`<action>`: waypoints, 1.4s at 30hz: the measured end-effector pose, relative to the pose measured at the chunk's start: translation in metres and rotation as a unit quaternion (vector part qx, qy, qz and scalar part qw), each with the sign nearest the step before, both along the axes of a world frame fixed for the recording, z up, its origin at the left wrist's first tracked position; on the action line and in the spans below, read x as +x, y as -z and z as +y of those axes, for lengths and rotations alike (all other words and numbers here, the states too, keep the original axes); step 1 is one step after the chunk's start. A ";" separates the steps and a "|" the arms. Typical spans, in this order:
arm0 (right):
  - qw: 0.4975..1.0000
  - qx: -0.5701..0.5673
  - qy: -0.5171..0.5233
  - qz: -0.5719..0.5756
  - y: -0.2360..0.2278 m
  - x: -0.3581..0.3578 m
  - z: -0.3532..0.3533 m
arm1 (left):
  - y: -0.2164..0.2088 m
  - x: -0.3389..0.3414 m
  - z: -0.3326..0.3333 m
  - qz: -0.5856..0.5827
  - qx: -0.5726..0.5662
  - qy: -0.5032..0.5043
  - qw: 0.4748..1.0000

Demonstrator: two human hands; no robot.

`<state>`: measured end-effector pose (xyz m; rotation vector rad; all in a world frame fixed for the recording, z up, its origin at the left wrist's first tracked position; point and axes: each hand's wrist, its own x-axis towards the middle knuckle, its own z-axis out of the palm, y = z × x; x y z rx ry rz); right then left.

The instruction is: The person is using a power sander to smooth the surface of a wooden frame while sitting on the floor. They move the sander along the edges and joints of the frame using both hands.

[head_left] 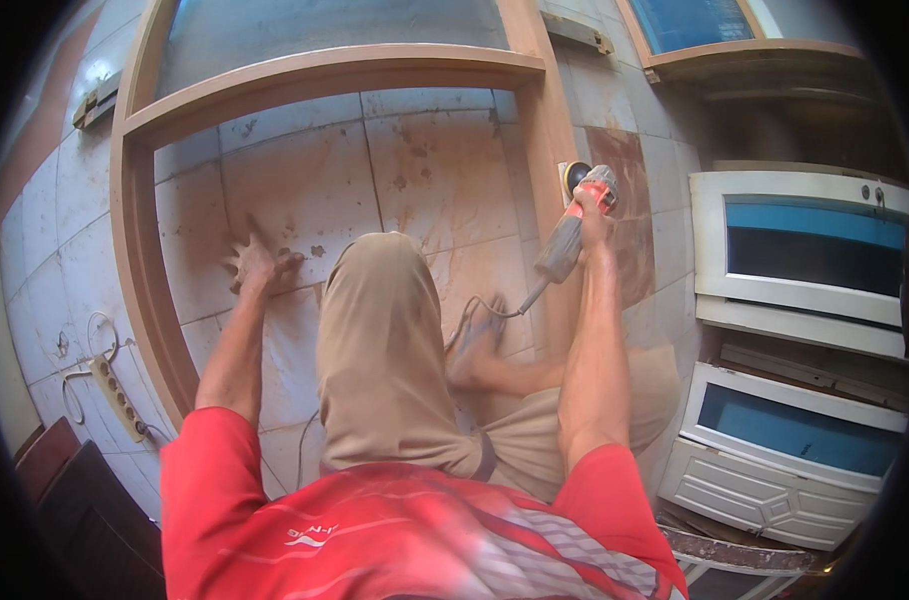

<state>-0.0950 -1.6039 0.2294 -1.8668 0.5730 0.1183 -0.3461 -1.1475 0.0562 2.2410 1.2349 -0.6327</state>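
Observation:
My right hand [596, 222] is wrapped round a red and grey angle grinder [562, 248]. The grinder's round yellow-edged disc is at the right-hand member of a bare wooden frame [536, 120], seeming to touch its face. From the tool's rear end a dark cord [527, 304] curves down toward my foot. My left hand [255, 264] is inside the frame's opening with its fingers spread, seemingly braced on the dusty tile floor [294, 165]. It holds nothing and is slightly blurred.
Glass fills the frame's far section [324, 50]. At left lies a power strip [119, 398] with cords, near dark panels [84, 500]. White cabinet doors with glass panes [714, 235] stand along the right. Wood blocks [99, 102] prop the frame. My bent knee [379, 300] is between my arms.

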 end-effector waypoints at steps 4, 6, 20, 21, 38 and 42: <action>0.999 -0.009 -0.009 0.035 0.001 0.026 0.002 | 0.010 0.000 0.004 0.031 -0.021 0.013 0.999; 0.995 -0.044 -0.038 0.077 -0.007 0.041 0.019 | 0.003 0.005 0.006 0.052 -0.018 0.006 0.998; 0.995 -0.024 -0.090 0.044 -0.008 0.162 0.061 | -0.002 0.016 0.001 0.086 0.034 -0.006 0.996; 0.994 -0.019 -0.095 0.041 -0.009 0.166 0.058 | -0.006 0.018 0.002 0.080 0.027 -0.007 0.996; 0.984 -0.068 -0.157 0.055 -0.014 0.220 0.099 | -0.008 0.021 0.002 0.082 0.020 0.007 0.996; 0.968 -0.095 -0.226 0.061 -0.014 0.215 0.095 | -0.013 0.019 -0.003 0.065 0.036 0.003 0.997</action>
